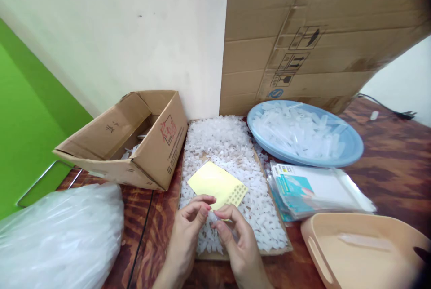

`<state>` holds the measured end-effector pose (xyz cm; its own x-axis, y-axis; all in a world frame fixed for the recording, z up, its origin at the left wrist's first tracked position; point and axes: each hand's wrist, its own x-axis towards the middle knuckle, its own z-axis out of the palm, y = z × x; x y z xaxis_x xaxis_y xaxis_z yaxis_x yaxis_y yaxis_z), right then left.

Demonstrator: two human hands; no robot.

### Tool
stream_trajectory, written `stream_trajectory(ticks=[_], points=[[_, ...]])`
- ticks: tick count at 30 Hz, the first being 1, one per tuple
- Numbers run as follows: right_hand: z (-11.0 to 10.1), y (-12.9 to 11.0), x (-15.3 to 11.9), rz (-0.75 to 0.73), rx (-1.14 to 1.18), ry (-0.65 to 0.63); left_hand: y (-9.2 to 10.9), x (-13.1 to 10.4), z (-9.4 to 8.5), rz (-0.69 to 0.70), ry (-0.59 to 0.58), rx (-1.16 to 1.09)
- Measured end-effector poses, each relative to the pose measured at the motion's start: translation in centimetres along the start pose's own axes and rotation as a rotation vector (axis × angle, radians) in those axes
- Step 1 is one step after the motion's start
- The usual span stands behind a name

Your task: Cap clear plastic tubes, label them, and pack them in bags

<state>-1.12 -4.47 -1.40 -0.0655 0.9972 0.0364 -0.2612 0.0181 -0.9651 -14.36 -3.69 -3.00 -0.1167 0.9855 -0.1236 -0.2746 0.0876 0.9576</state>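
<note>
By the yellow sheet (pixel 212 183), the left hand (pixel 188 222) and right hand (pixel 239 237) pinched a small clear piece (pixel 213 218); pinching softly seemed best.

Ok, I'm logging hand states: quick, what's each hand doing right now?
Left hand: fingertips drawn together at a small translucent piece; whether it grips that can't be told.
Right hand: closed, pinching the same piece.

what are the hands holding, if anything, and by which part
A small translucent plastic piece, pinched by the right hand, apparently near one end. The left hand is close against it; whether it grips too can't be told.
</note>
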Motion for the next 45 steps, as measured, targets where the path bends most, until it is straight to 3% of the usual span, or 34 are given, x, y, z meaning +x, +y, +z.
stream_trajectory(ticks=[9,13,16,18,21,22,25,28,33,39,41,43,45], points=[[-0.8,0.4,-0.2,-0.001,-0.010,-0.014,-0.1,-0.4,1.3,0.001,-0.001,0.001],[-1.3,0.2,0.4,-0.013,-0.046,-0.063,0.9,0.1,0.7,0.022,-0.050,0.085],[-2.2,-0.6,1.4,0.022,-0.136,-0.108,3.3,1.9,-0.5,0.082,-0.156,0.384],[-2.9,-1.1,2.1,0.041,-0.185,-0.105,4.7,3.7,-1.1,0.177,-0.199,0.715],[-3.8,-1.7,2.6,0.026,-0.234,-0.072,5.4,6.7,-1.5,0.234,0.043,1.391],[-4.0,-1.9,2.7,0.013,-0.246,-0.063,5.3,7.6,-1.5,0.221,0.106,1.498],[-4.2,-2.4,2.8,-0.031,-0.285,-0.054,4.1,9.4,-1.0,0.198,0.140,1.616],[-4.3,-2.8,2.6,-0.061,-0.363,-0.054,3.0,9.7,-0.4,0.211,0.137,1.669],[-4.9,-2.5,2.3,-0.165,-0.561,-0.072,2.3,9.3,-0.2,0.240,0.127,1.659],[-5.7,-1.6,2.5,-0.352,-0.698,-0.147,3.5,8.6,-1.0,0.310,0.117,1.508],[-6.0,-1.4,2.6,-0.418,-0.726,-0.147,4.0,7.4,-1.1,0.384,0.106,1.300],[-6.1,-1.2,2.6,-0.456,-0.732,-0.129,4.1,5.6,-0.9,0.422,0.060,0.901],[-6.2,-0.9,2.6,-0.466,-0.719,-0.100,3.8,3.6,-0.6,0.342,0.002,0.547]])
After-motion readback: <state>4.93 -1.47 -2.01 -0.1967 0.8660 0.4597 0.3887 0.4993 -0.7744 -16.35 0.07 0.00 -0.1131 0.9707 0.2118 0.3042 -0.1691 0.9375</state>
